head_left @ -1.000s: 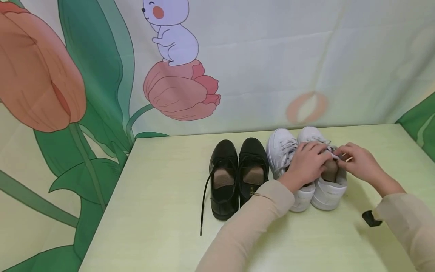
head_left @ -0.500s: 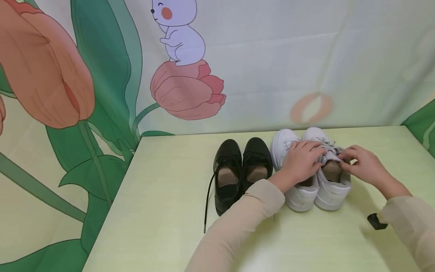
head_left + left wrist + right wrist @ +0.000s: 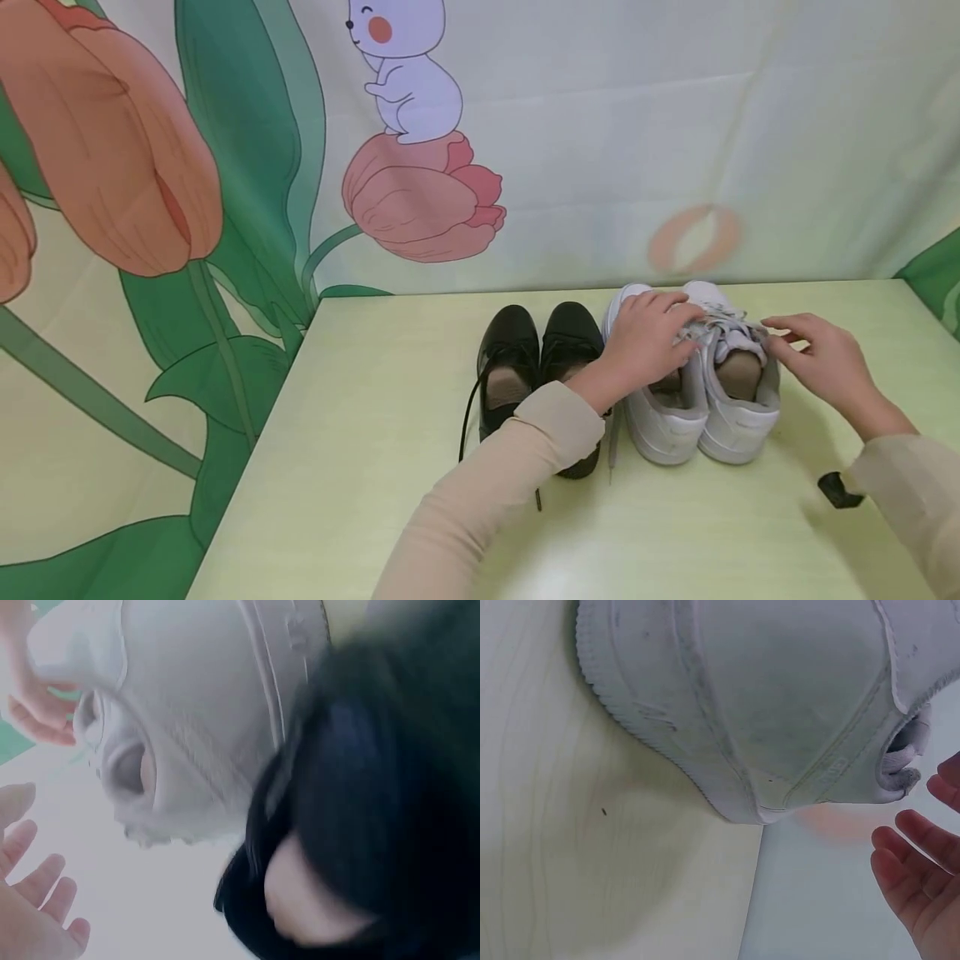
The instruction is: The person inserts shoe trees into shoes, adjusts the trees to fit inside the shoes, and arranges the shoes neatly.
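Note:
Two white sneakers stand side by side with heels toward me, the left one (image 3: 663, 429) and the right one (image 3: 738, 421). My left hand (image 3: 648, 337) is over the left sneaker's front, hiding much of its laces. In the left wrist view its fingers (image 3: 52, 881) are spread and hold nothing. Loose grey-white laces (image 3: 720, 321) lie across the right sneaker's tongue. My right hand (image 3: 817, 358) is beside that sneaker's outer collar, fingertips close to the eyelets. The right wrist view shows its fingers (image 3: 904, 874) loosely bent, apart from the shoe's side (image 3: 780, 712).
A pair of black lace-up shoes, left (image 3: 510, 329) and right (image 3: 572, 325), stands just left of the sneakers, partly behind my left forearm. One black lace trails onto the pale table (image 3: 375, 400). A printed fabric backdrop (image 3: 585, 150) hangs behind. A black piece (image 3: 840, 490) sits at my right sleeve.
Both hands have moved apart from the right sneaker's laces and tongue, the left hand leftward over the left sneaker, the right hand outward. The view has shifted slightly.

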Demonstrator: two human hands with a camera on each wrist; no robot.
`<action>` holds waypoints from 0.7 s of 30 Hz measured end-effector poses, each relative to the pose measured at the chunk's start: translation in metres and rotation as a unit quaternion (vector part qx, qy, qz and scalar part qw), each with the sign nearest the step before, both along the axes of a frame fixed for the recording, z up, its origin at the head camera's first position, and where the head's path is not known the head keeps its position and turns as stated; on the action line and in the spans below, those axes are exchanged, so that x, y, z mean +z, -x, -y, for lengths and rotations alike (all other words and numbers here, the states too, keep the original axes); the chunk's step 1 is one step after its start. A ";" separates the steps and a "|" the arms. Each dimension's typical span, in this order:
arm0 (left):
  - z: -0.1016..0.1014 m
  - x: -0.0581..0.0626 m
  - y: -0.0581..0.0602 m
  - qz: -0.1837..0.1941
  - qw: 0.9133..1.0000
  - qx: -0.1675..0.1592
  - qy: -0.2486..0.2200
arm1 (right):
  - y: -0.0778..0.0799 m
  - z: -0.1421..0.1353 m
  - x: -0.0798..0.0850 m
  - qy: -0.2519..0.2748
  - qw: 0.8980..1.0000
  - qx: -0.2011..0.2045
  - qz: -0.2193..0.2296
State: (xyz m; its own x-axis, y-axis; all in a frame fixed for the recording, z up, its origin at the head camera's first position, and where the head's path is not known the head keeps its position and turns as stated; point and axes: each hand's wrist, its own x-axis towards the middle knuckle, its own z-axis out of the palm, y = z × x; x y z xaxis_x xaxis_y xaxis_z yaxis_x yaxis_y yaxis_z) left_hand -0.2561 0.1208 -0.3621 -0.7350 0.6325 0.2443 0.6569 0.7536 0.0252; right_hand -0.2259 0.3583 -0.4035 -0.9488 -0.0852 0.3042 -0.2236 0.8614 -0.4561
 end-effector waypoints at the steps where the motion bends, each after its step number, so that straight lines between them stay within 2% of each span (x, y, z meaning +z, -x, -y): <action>1: 0.003 0.002 0.002 0.007 1.000 0.005 0.003 | 0.001 0.000 0.001 -0.002 1.000 -0.001 -0.005; 5: 0.018 0.009 0.009 0.022 0.999 0.028 0.017 | 0.004 0.003 0.004 -0.008 1.000 0.002 -0.017; 11: 0.040 0.013 0.018 0.040 0.998 0.052 0.009 | 0.006 0.009 0.008 -0.014 0.999 0.017 -0.032; 17: 0.061 0.010 0.028 0.038 0.997 0.072 -0.016 | 0.009 0.011 0.011 -0.013 0.999 0.034 -0.034; 21: 0.076 0.008 0.036 0.034 0.995 0.091 -0.032 | 0.011 0.008 0.011 -0.020 0.999 0.025 -0.032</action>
